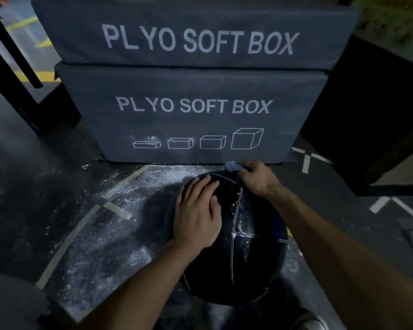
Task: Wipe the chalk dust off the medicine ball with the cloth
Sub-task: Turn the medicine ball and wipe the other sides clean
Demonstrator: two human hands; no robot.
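Note:
A black medicine ball [243, 263] with white stitched seams sits on the dark floor in front of me. White chalk dust clings along its seams near the top middle. My left hand [198, 217] lies flat on the ball's upper left, fingers straight. My right hand [258, 178] grips a bunched blue-grey cloth [234, 167] against the ball's far top edge. Part of the cloth is hidden under my fingers.
Two stacked grey plyo soft boxes [193, 110] stand right behind the ball. Chalk dust is scattered over the floor [119, 210] to the left, across white tape lines. A black box [372, 120] stands at the right, a dark rack frame [12, 67] at the left.

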